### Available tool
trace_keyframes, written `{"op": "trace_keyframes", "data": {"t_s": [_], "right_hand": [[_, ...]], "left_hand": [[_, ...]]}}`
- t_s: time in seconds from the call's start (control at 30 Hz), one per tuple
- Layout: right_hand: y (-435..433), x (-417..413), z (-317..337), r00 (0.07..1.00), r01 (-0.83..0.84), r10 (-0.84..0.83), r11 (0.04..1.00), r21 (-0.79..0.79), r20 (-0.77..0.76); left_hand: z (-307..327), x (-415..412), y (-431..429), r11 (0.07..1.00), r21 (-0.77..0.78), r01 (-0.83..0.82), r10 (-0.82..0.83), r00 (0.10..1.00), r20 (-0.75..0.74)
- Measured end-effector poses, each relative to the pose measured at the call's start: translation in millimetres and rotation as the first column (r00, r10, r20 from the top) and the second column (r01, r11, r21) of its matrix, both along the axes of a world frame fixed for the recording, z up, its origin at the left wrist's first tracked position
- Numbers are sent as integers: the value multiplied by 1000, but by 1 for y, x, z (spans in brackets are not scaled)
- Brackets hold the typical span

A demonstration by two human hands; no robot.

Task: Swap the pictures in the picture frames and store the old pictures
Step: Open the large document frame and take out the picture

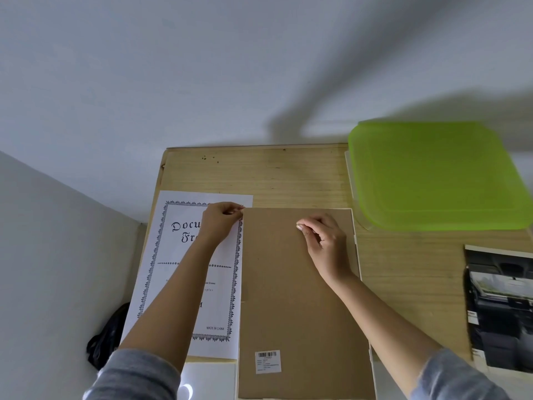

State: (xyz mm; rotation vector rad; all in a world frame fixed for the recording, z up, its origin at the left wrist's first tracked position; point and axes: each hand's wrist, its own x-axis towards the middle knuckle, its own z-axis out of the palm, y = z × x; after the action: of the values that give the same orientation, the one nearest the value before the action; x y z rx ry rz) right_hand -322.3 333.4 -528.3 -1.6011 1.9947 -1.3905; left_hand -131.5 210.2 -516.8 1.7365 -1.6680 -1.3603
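Where the frame back lies: flat on the pale wooden worktop, brown side up, its near end running out of the bottom of the view.
Frame: only a thin white edge shows, along the right side of the frame back.
Barcode label: white, stuck on the brown board near its near end.
Left hand: fingers curled, thumb and fingertips pinching the top left corner of the frame back; the forearm crosses the printed sheet.
Right hand: fingers curled, thumb and forefinger tips meeting on the frame back near its top edge, apparently pinching something small there, too small to make out.
Printed sheet: white paper with a black ornamental border and the words "MADE IN CHINA", lying just beside the frame back on its left, their long edges touching.
Photograph: a dark print, seemingly of a car interior, on the worktop at the right edge, well apart from the frame back.
Green lid: translucent, at the far right corner of the worktop, sitting on a clear container.
White panel: glossy, with a glare spot, below the printed sheet at the near edge.
Black object: on the floor left of the worktop, against the wall.
Sleeves: grey, pushed up on both arms.
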Motion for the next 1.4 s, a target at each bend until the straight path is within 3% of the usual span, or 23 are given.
{"op": "trace_keyframes", "data": {"t_s": [0.37,0.63,0.87,1.3,1.4], "right_hand": [[1,1,3,1000,-3,4,1000,-27,7],[-1,2,-2,999,-20,19,999,29,31],[-3,5,1,999,-27,26,999,25,43],[-2,0,3,999,-37,38,998,43,-19],[17,-11,5,999,23,-22,999,36,-26]], "left_hand": [[3,1,5,1000,-16,-22,22,1000,-15],[14,6,43,987,-19,-162,152,956,-250],[9,9,81,991,-36,-131,115,948,-295],[3,-14,96,934,27,-356,341,867,-363],[1,-12,95,924,43,-380,365,841,-401]]}}
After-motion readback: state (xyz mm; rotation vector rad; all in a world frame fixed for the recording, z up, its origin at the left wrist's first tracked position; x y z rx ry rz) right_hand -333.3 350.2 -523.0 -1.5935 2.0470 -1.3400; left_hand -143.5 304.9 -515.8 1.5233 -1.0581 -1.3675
